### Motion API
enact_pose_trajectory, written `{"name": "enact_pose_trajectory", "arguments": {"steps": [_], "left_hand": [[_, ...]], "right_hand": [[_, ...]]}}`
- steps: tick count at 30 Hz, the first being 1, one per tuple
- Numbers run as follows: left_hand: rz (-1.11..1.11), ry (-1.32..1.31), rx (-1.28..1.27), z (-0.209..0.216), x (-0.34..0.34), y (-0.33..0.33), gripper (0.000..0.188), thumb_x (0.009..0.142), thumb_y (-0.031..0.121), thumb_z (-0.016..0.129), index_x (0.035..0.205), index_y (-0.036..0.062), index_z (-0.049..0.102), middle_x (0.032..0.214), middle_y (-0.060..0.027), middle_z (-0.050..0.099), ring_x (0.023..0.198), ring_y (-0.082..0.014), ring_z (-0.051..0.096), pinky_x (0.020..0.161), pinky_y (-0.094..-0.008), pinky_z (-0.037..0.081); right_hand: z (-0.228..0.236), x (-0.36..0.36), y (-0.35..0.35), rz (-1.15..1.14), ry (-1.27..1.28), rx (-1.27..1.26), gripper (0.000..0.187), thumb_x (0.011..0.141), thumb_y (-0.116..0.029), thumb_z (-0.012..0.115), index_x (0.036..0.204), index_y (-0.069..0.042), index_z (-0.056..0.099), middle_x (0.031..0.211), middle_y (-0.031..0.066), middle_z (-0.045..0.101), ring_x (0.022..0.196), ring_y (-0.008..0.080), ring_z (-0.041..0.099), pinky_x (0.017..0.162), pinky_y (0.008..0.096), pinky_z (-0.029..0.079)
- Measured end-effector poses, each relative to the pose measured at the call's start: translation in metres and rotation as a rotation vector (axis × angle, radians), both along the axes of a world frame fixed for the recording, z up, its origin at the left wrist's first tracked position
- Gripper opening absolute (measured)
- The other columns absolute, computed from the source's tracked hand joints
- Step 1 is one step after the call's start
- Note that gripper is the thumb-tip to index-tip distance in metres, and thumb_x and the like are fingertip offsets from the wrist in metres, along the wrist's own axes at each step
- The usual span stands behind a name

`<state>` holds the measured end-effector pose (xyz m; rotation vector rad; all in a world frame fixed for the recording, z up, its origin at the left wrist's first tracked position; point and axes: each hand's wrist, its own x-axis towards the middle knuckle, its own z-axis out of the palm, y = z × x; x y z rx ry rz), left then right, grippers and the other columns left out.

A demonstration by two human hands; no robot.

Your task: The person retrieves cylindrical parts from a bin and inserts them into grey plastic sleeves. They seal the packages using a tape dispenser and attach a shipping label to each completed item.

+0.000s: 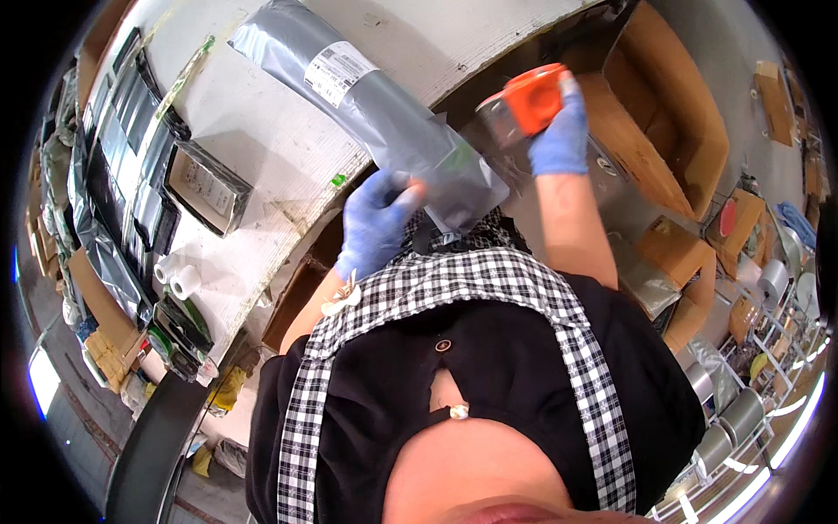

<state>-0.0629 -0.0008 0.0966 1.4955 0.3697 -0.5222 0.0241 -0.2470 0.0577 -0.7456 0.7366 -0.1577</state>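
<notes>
A long grey plastic mailing bag (406,131) with a white label (339,73) lies slantwise over the table edge, its near end close to my apron. At that end's left side is my left hand (375,220), in a blue glove with a fingertip bare. Its fingers are curled in against the bag's edge; the exact grip is partly hidden. Off to the right of the bag, my blue-gloved right hand (561,135) is raised, closed round an orange tape dispenser (534,98). A roll of clear tape (502,120) seems to sit at its left end, slightly blurred.
The white worktable (271,166) carries a small open black-edged box (208,188), white rolls (179,278) and a stack of grey mailing bags (118,166) at left. A large open cardboard box (659,113) stands right of my right hand, with smaller cartons (676,253) below it.
</notes>
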Motion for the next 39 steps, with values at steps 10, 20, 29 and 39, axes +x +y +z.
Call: {"name": "enact_pose_trajectory", "arguments": {"steps": [10,20,29,39], "left_hand": [[0.039,0.224,0.2,-0.103,0.0,0.014,0.017,0.091,0.009,0.062,0.105,-0.0007,0.066,0.093,-0.0083,0.07,0.076,-0.0136,0.067,0.067,-0.0259,0.055],[-1.046,-0.369,1.064,-0.023,0.057,0.044,0.047,0.079,0.024,0.067,0.124,0.0124,0.058,0.11,-0.02,0.064,0.107,-0.0367,0.061,0.092,-0.0457,0.049],[-1.075,-1.25,1.282,-0.054,0.18,-0.047,0.06,0.07,0.038,0.077,0.126,0.0247,0.057,0.113,-0.0064,0.064,0.108,-0.0275,0.062,0.097,-0.0448,0.045],[-0.989,-0.962,1.214,-0.078,0.21,-0.069,0.062,0.065,0.041,0.082,0.119,0.0202,0.06,0.108,-0.0075,0.064,0.102,-0.0271,0.063,0.09,-0.0435,0.048]], "right_hand": [[-0.167,-0.018,0.022,0.134,0.338,0.419,0.04,0.096,-0.041,0.056,0.116,-0.007,0.06,0.114,0.0112,0.066,0.103,0.027,0.063,0.097,0.0416,0.049],[-0.2,-0.037,0.032,0.192,0.293,0.639,0.034,0.098,-0.036,0.054,0.118,-0.008,0.058,0.115,0.0128,0.065,0.107,0.0311,0.06,0.1,0.0454,0.046],[-0.148,-0.042,0.01,0.785,-0.146,-0.666,0.032,0.099,-0.027,0.052,0.124,-0.007,0.053,0.121,0.0125,0.062,0.108,0.0252,0.06,0.1,0.0414,0.046],[0.115,-0.01,0.008,0.734,-0.633,-0.284,0.069,0.071,-0.018,0.087,0.127,-0.005,0.05,0.111,0.0101,0.066,0.099,0.0165,0.065,0.086,0.0318,0.053]]}}
